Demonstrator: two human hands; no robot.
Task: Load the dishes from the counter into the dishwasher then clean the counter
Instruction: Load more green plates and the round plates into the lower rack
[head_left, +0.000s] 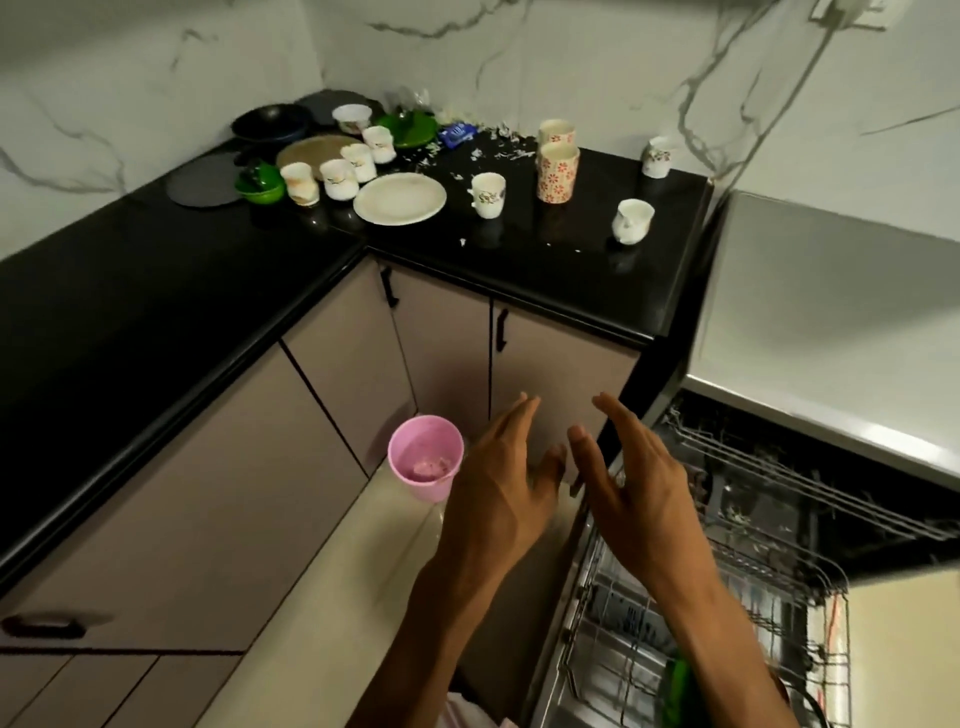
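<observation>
Left hand (506, 486) & right hand (631, 483) both spread, empty, fingers pointing fwd/up toward worktop (545, 270), hovering by open dishwasher (769, 519) at right. Dishes at worktop's far corner: cream plate (399, 198) flat; white cups (338, 179) upright in diagonal row; patterned mugs (557, 171) upright; green bowl (260, 183). Pink bucket (426, 457) on floor.

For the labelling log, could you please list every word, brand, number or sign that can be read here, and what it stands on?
Nothing here can be read.
blue packet on the counter: light print, too blurred to read.
floral cups: flower patterns only, no lettering.
pink bucket: no label visible.
dishwasher: no visible brand or markings.
</observation>
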